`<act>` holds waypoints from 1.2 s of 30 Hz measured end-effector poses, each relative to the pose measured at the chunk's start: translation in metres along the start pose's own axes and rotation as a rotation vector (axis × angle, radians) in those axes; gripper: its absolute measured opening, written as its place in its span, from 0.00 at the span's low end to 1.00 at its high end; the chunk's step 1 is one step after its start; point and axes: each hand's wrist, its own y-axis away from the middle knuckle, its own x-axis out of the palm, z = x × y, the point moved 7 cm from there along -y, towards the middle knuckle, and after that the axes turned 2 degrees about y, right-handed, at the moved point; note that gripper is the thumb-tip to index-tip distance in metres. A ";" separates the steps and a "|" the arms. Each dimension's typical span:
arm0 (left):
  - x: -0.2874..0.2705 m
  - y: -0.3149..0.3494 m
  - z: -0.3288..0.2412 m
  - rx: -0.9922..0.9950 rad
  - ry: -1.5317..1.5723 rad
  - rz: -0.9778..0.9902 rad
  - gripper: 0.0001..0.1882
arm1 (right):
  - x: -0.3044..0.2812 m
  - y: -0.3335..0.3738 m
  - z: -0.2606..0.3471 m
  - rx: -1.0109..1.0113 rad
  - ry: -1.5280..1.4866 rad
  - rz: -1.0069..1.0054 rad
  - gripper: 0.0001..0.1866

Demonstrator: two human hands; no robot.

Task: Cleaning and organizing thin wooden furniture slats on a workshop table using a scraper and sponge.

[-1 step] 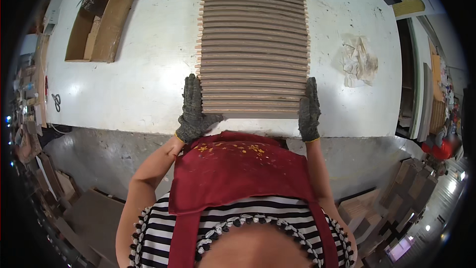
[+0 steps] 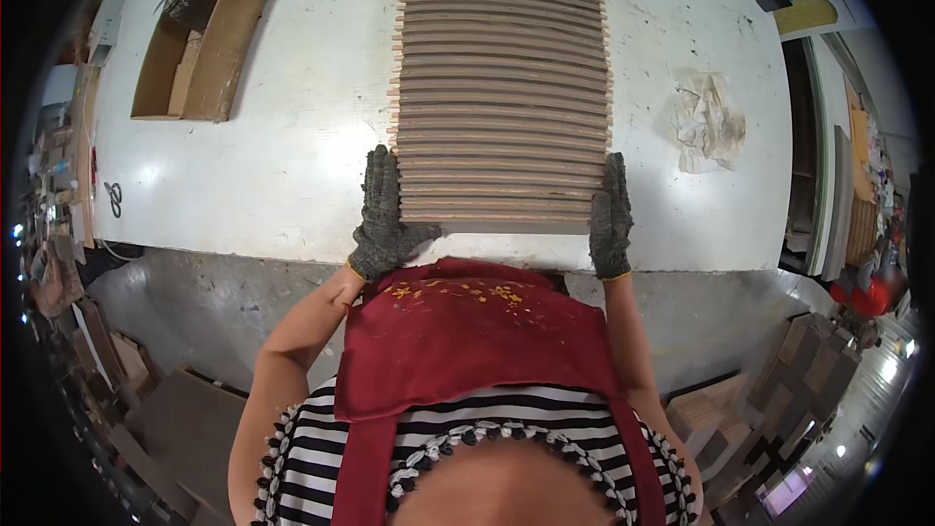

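Only our view shifted slightly, left hand (image 2: 378, 219) and right hand (image 2: 611, 224) flanking board stack (image 2: 502, 97), fingers together, left thumb out

White flat tabletop (image 2: 282, 161): long row of grey-and-tan straight wood-like slats (image 2: 502, 117) at centre, left gloved grey-knit hand (image 2: 378, 219) along its left side, right gloved grey-knit hand (image 2: 611, 224) along its right. Brown rectangular cardboard box (image 2: 220, 78) far left; dark looped scissors (image 2: 114, 200) nearer, by left edge. Crumpled whitish thin sheet (image 2: 703, 122) right of row.

Grey knit gloves (image 2: 378, 224), maroon apron (image 2: 472, 351), black-and-white striped top (image 2: 312, 458)
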 end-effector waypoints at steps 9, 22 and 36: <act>0.003 0.002 0.005 -0.074 -0.009 0.050 0.62 | 0.002 -0.003 0.008 0.074 0.214 -0.022 0.28; 0.003 0.003 0.004 -0.080 -0.031 0.042 0.65 | 0.002 -0.003 0.006 0.082 0.152 -0.027 0.30; 0.002 0.006 0.002 -0.049 -0.034 0.043 0.64 | -0.001 -0.003 0.002 0.125 0.052 -0.029 0.31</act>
